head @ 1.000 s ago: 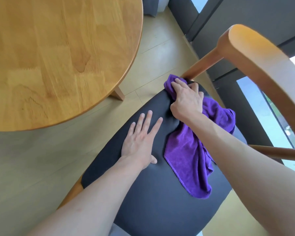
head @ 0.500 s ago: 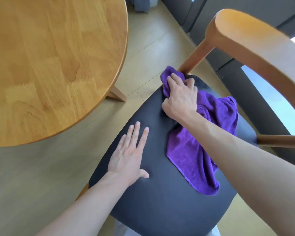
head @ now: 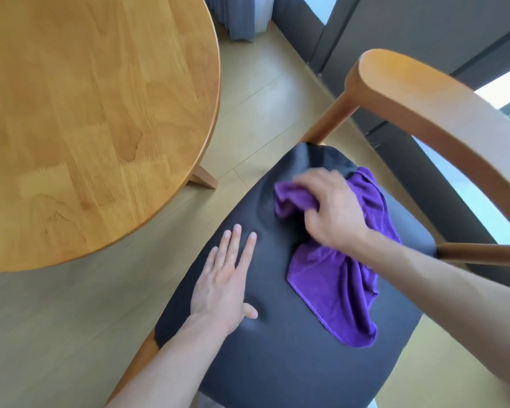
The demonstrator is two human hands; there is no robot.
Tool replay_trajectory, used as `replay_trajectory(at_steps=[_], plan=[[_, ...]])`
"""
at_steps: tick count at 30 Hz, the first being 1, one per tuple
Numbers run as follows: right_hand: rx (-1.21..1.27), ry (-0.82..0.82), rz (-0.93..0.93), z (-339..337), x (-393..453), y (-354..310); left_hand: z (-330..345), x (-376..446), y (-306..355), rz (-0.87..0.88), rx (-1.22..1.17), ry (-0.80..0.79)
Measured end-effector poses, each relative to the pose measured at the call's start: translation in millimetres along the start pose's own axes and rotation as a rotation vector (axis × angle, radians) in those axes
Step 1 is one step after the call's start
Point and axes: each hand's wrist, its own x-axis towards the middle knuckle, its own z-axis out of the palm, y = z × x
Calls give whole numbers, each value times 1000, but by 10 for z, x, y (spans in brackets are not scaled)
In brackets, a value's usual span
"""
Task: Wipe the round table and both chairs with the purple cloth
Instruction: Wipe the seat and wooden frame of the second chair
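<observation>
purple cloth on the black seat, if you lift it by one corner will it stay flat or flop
The purple terry-like cloth would probably flop: it already lies bunched in soft folds under the right hand. It likely weighs little and hangs limp. On the smooth black chair seat it seems to slide easily.

- The floor [head: 262, 92] is pale beige planking with thin seams, and it catches a soft sheen of daylight near the far wall.
- Dark grey wall panels [head: 409, 30] rise at the upper right, split by vertical and slanted frame lines.
- A window [head: 507, 89] at the right edge glows bright white, with a hint of green outside.
- A grey curtain [head: 242, 16] hangs in folds down to the floor at the top centre.
- Lighting is natural and comes from the right.
</observation>
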Motion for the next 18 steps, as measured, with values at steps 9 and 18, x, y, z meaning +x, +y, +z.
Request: replay_trajectory(at_steps=[9, 18], plan=[[-233, -214, 32, 662, 340, -558, 9, 5, 5, 8, 36, 18], [-278, -199, -262, -112, -154, 302, 11, 9, 30, 5, -43, 36]])
